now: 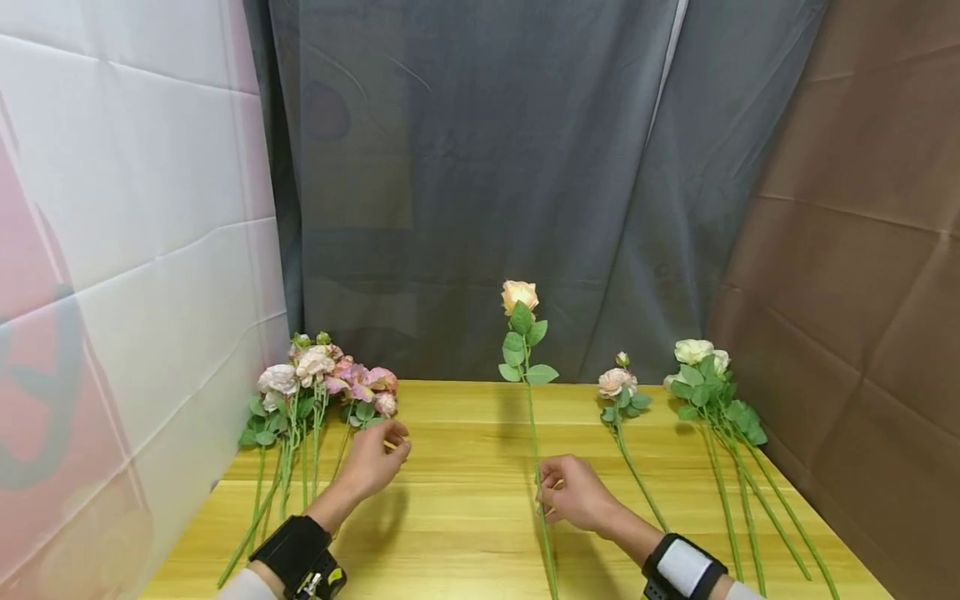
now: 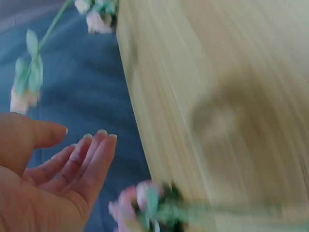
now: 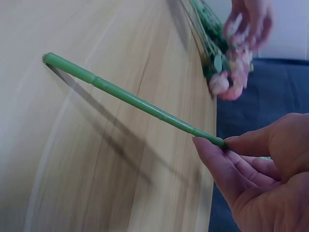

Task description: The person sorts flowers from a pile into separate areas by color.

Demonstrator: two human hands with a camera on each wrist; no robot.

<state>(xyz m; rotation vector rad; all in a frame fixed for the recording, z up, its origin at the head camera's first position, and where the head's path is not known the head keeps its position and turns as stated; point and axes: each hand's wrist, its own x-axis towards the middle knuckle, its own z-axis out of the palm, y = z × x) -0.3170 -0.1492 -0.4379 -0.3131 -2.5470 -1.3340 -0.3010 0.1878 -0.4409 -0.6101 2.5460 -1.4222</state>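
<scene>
Between the thumb and fingers of my right hand (image 1: 576, 493) is the green stem (image 3: 140, 104) of a single peach rose (image 1: 520, 297), pinched partway along. The rose is raised over the table, bloom pointing away and leaves below it, and its cut stem end shows in the right wrist view. My left hand (image 1: 375, 457) hovers with nothing in it, fingers loosely bent and thumb apart from them. It is nearest the pink flowers (image 1: 367, 385) of the left bunch, overlapping their stems in the head view.
On the left of the wooden table (image 1: 450, 517) lie several pale pink roses (image 1: 300, 371) with long stems. To the right are one pink rose (image 1: 617, 383) and a group of white-green roses (image 1: 701, 358). A grey curtain (image 1: 480, 183) hangs behind; cloth walls flank both sides.
</scene>
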